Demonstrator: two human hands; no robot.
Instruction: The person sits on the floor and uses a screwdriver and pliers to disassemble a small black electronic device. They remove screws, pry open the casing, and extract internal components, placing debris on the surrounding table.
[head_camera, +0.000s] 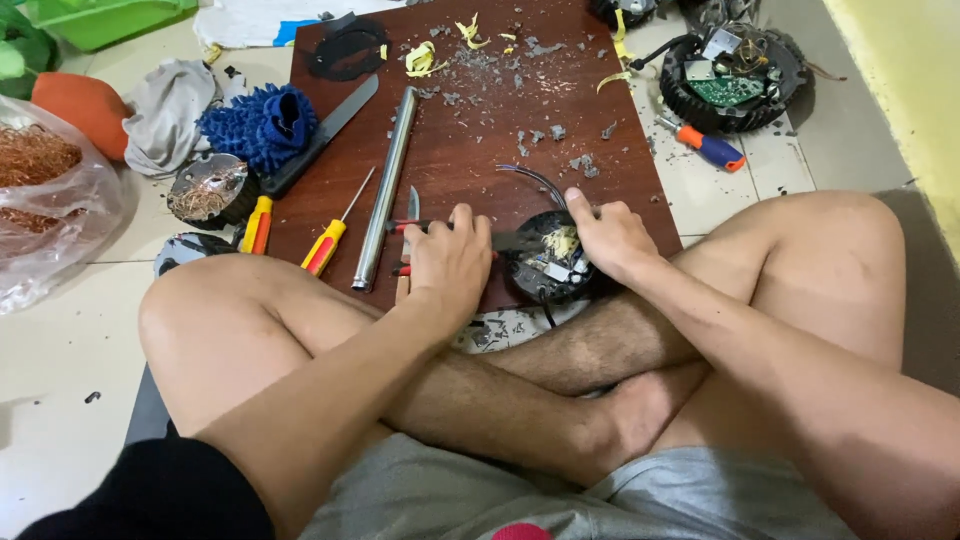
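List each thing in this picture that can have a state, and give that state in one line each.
left hand: gripping red-handled pliers
right hand: steadying round black casing
round black casing: opened, wires exposed
black wheel housing: open, circuit board showing
steel tube: lying flat
yellow screwdriver: lying unused

One head-worn view looks steeply down, close over crossed legs, at a wooden board (470, 150), seemingly floor-level.

Soft, even indoor light falls on my fingers (458, 222); shadows beneath them are faint. Just ahead the dark wooden board (470, 130) shows mild sheen. Edges bend slightly, wide-angle; focus stays sharp.
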